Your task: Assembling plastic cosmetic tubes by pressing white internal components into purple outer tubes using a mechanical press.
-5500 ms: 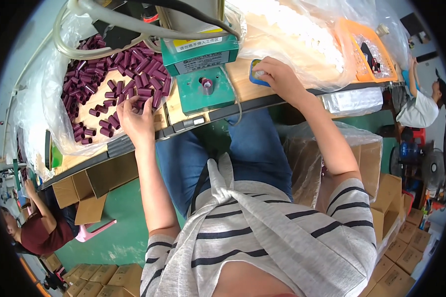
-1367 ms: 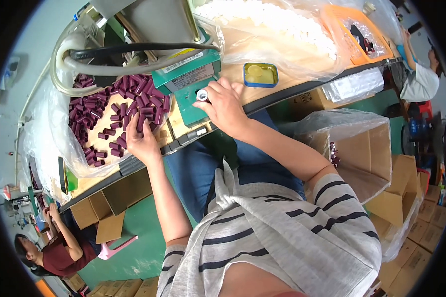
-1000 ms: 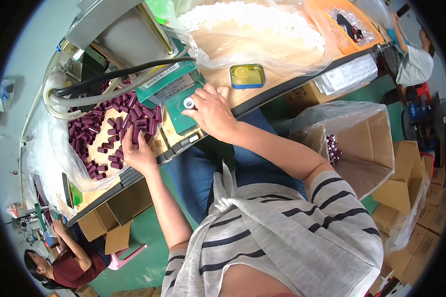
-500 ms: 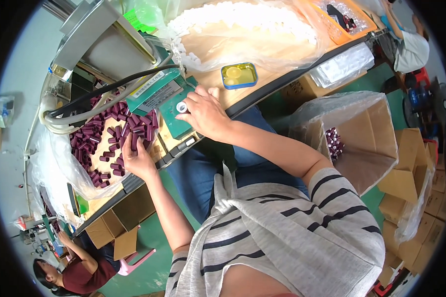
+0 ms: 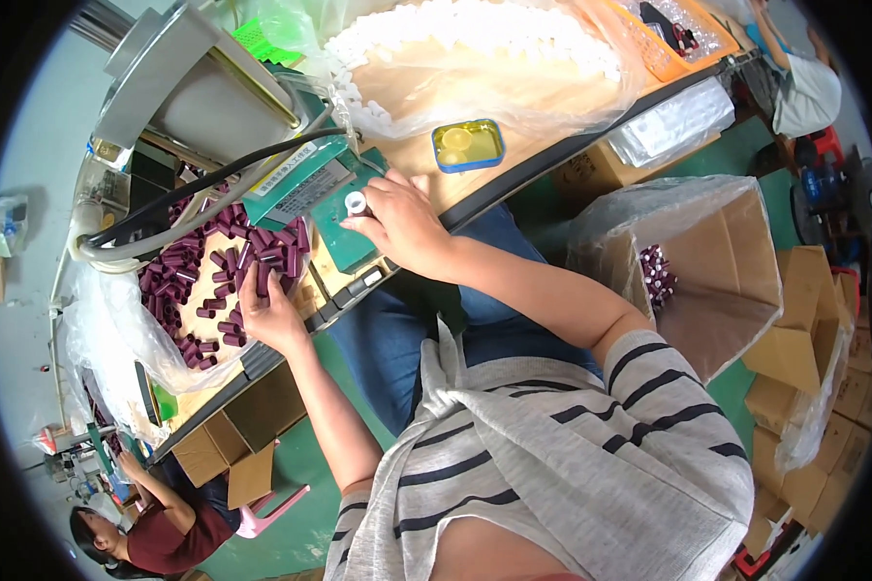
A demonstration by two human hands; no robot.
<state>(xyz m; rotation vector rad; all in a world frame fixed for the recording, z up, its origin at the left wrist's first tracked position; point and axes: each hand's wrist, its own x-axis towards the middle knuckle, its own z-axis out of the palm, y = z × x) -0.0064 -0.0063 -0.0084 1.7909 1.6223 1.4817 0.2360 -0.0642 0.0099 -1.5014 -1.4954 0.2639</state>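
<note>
My right hand (image 5: 404,225) is closed over the green base plate (image 5: 337,228) of the press. Between its thumb and fingers is a small round white piece (image 5: 356,202) with a hole facing up. The palm and curled fingers hide whatever lies beneath it. At the pile's near edge, my left hand (image 5: 273,315) pinches a short maroon tube (image 5: 264,279). Many similar maroon tubes (image 5: 174,276) lie loose around it on the bench, on clear plastic sheeting.
The press (image 5: 203,97), with a black hose, rises at the left. White pieces (image 5: 475,24) are heaped behind a blue-rimmed tin (image 5: 468,145). At right stands a plastic-lined carton (image 5: 707,261) with maroon-and-white parts. Another person (image 5: 165,528) sits at lower left.
The white piece in my right hand has shifted slightly away from me and tipped a little. My left hand stays at the same place by the maroon tubes.
</note>
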